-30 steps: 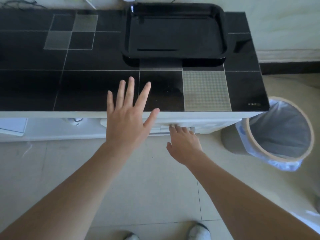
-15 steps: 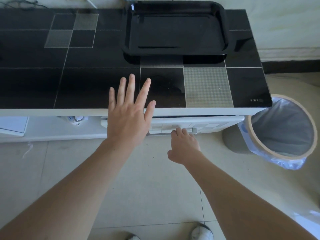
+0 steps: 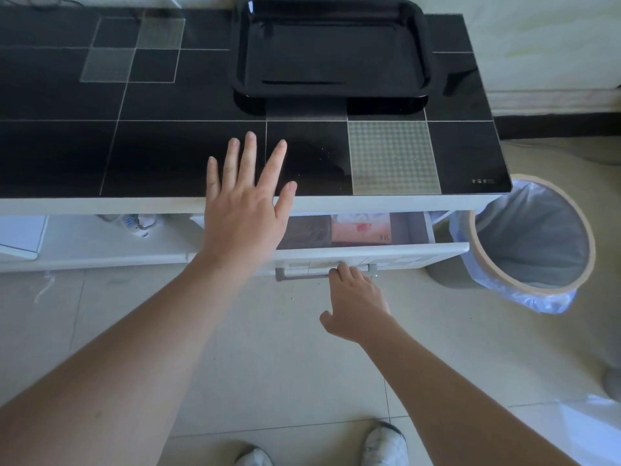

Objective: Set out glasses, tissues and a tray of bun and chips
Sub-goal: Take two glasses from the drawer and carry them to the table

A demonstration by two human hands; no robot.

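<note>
Since the earlier frames the drawer (image 3: 363,253) below the table (image 3: 168,156) has slid outward, and what was a shut white front now shows a strip of its inside. The right hand (image 3: 358,306) has come back with it, its fingers (image 3: 346,272) curled over the metal handle (image 3: 302,275) on the drawer front, gripping it near the handle's right end. The left hand (image 3: 245,210) stays much where it was, over the table's front edge, palm down, with fingers spread wide and straight, holding nothing; whether it presses on the table or floats just above it cannot be told.

Inside the open drawer lies a pink pack of tissues (image 3: 361,228), partly under the table's overhang, with a dark grey thing just left of it that is too shadowed to name. The black tray (image 3: 336,85) sits at the back of the glossy black table, right of centre, and nothing lies in it.

Right of the table stands a round bin (image 3: 527,240) lined with a pale bag. A white shelf (image 3: 100,243) runs left of the drawer, with a small white plug-like object on it. White shoes (image 3: 384,445) show on the tiled floor.
</note>
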